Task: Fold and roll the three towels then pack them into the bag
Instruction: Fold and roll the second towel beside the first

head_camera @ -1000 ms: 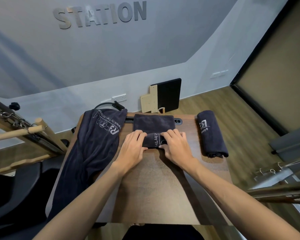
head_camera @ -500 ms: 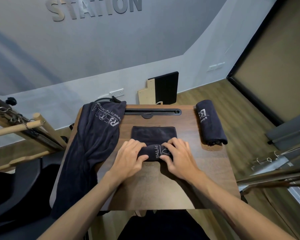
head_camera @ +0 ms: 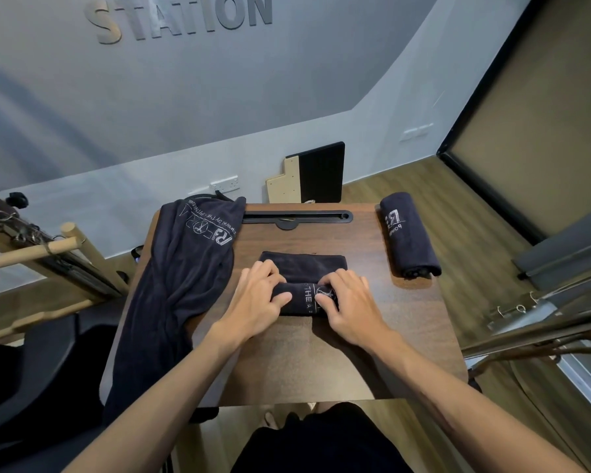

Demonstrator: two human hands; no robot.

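centrally, both hands, left (head_camera: 253, 302) and right (head_camera: 350, 307), clamp the half-rolled towel (head_camera: 304, 285) at mid-table (head_camera: 287, 363); rolled towel (head_camera: 408, 235) far right, loose towel (head_camera: 181, 268) draped left.

On the desk (head_camera: 287, 363), a half-rolled towel (head_camera: 304, 279) lies at the middle, its rolled part toward the near edge and its flat part behind it, with the left hand (head_camera: 256, 302) on the roll's left end and the right hand (head_camera: 350, 307) on its right end. An unfolded towel (head_camera: 181, 274) drapes along the left edge — from the far left corner down over the near left corner. A rolled towel (head_camera: 408, 235) lies at the far right corner, and a slot (head_camera: 297, 216) runs along the far edge between the two.
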